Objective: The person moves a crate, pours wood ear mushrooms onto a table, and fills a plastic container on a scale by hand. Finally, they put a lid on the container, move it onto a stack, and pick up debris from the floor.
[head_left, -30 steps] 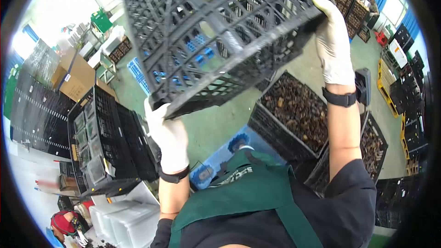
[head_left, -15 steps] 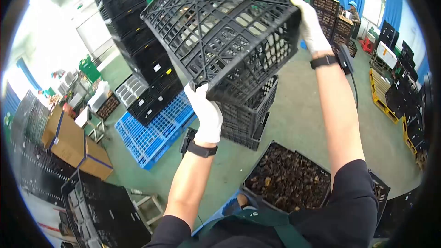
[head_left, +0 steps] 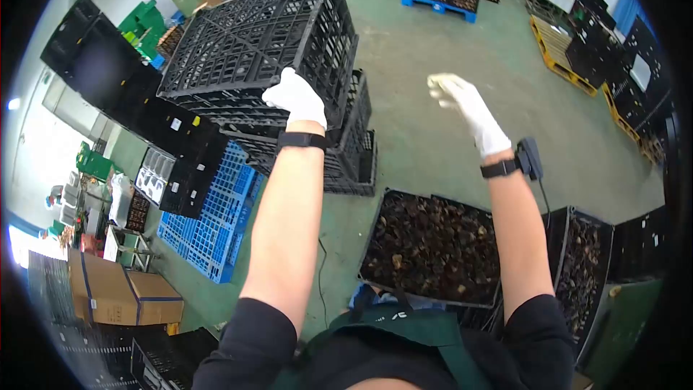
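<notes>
A black plastic crate [head_left: 253,32] with latticed sides sits upside down, its ribbed base facing up, on top of a stack of black crates [head_left: 354,130]. My left hand [head_left: 297,98], in a white glove, is closed at the near corner of the upper crate. Apart from it, to the right, my white-gloved right hand [head_left: 465,105] is raised over the floor, holding nothing, its fingers loosely bent and a little blurred. Below, between my arms, a crate of dark brown, shrivelled pieces [head_left: 433,249] stands close to my body.
Tall black crates [head_left: 137,108] stand on a blue pallet [head_left: 209,227] at left. Another filled crate [head_left: 581,274] is at lower right. Cardboard boxes [head_left: 108,292] are at lower left. Yellow pallets [head_left: 559,58] line the right side. Green floor [head_left: 419,152] lies between.
The upper crate has gone from being held up in both hands to resting on the stack, lower and further left. My right hand has let go and moved away. The view has turned.
</notes>
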Available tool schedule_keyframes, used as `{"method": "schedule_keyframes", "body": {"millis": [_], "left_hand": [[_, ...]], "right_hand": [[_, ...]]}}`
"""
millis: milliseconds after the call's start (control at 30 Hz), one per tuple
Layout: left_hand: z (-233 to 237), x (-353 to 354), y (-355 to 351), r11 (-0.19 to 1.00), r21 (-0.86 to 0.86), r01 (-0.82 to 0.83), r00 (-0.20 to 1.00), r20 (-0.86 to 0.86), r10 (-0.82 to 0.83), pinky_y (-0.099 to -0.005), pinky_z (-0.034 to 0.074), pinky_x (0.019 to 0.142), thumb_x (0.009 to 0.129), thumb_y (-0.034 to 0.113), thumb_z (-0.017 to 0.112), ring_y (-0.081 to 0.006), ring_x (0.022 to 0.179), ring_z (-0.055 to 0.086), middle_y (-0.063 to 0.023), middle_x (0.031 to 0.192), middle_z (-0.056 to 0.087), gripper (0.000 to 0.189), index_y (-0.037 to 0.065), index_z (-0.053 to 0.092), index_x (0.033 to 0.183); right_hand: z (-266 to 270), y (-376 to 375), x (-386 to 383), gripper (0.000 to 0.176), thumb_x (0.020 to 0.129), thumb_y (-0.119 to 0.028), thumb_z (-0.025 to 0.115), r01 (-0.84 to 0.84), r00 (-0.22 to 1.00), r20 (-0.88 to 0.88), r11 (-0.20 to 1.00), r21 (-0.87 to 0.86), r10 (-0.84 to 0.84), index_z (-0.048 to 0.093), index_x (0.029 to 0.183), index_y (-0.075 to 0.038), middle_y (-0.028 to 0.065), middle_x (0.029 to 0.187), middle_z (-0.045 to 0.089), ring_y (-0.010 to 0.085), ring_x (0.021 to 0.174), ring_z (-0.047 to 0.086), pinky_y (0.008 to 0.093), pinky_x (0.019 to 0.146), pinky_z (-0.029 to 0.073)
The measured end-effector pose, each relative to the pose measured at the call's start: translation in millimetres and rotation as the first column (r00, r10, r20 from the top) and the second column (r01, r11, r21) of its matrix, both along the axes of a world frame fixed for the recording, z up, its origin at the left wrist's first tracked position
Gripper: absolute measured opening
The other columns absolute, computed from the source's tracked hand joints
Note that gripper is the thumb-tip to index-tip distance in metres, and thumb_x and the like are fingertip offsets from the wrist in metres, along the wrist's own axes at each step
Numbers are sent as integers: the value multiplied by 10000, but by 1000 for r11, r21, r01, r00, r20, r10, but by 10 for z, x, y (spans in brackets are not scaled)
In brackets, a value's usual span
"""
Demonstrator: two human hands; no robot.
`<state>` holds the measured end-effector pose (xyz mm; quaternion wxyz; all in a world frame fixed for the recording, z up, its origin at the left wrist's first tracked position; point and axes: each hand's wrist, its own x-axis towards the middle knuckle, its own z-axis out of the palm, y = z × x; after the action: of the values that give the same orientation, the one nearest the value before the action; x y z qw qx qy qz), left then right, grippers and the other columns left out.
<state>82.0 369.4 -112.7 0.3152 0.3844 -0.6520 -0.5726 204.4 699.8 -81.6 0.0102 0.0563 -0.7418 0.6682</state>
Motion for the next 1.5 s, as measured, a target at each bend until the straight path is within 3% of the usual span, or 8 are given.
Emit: {"method": "schedule_keyframes", "body": {"millis": [233, 467, 633, 733, 800, 833, 1133, 1500], "left_hand": [[55, 444, 372, 988, 24, 153, 982, 111, -155, -433, 524, 823, 791, 534, 658, -327, 948, 643, -222, 1130, 645, 694, -87, 598, 1096], [-406, 1045, -65, 742, 67, 668, 682, -456, -572, -378, 508, 829, 920, 328, 615, -245, 895, 612, -158, 1109, 636, 453, -73, 605, 1128], [-1933, 2579, -641, 410, 76, 909, 401, 109, -909, -375, 274, 1127, 943, 265, 579, -258, 1311, 375, -186, 1426, 421, 603, -61, 375, 1407], [-3747, 3383, -1533, 445, 555, 702, 405, 203, -892, -348, 429, 714, 953, 307, 541, -160, 736, 450, 1, 876, 529, 267, 107, 568, 1128], [-4097, 3845, -1995, 433, 636, 639, 0, 563, -827, -370, 437, 785, 882, 410, 576, -194, 819, 507, -23, 923, 562, 379, 116, 582, 1121], [-3214, 4247, -1835, 246, 565, 788, -139, 551, -823, -392, 456, 801, 857, 437, 591, -237, 869, 550, -58, 968, 583, 418, 115, 594, 1125], [-3522, 3821, -2135, 382, 644, 663, -235, 664, -710, -434, 417, 930, 901, 385, 542, -294, 1068, 527, -111, 1156, 553, 457, 66, 535, 1230], [-2336, 4536, 677, -119, 619, 776, -430, 382, -818, -427, 330, 1106, 937, 340, 544, -314, 1304, 459, -182, 1396, 489, 548, 16, 454, 1369]], "right_hand": [[-1178, 575, 2072, 329, 982, -323, 525, 341, 868, 410, 936, -86, -279, 661, 1159, -82, 39, 1082, 692, 115, 946, 634, 281, 829, 468], [-2843, 255, 4853, 217, 913, -201, 567, 634, 502, 777, 773, -31, -380, 701, 1011, -62, 37, 861, 705, 108, 684, 643, 256, 584, 480], [-3296, -282, 6385, 237, 857, -206, 570, 377, 159, 837, 816, 438, -523, 716, 862, -20, 105, 753, 713, 194, 663, 688, 318, 642, 536], [-3210, -548, 7051, 246, 838, -198, 567, 479, 32, 810, 720, 502, -586, 725, 806, -12, 110, 716, 715, 208, 630, 699, 336, 614, 554], [-3146, -755, 7393, 235, 837, -192, 570, 639, -6, 806, 618, 458, -591, 731, 807, -23, 113, 717, 716, 213, 589, 690, 328, 570, 553], [-3269, -856, 7582, 224, 836, -191, 579, 689, -1, 786, 569, 449, -618, 731, 811, -29, 109, 711, 713, 215, 600, 693, 331, 578, 555], [-3347, -1677, 8410, 270, 844, -249, 573, 859, -25, 789, 391, 332, -614, 727, 829, -28, 109, 731, 716, 209, 605, 689, 314, 597, 555], [-3417, -1753, 10015, 254, 860, -219, 575, 978, -160, 805, 21, 209, -571, 727, 795, -26, 88, 720, 711, 171, 598, 673, 285, 519, 502]]}}
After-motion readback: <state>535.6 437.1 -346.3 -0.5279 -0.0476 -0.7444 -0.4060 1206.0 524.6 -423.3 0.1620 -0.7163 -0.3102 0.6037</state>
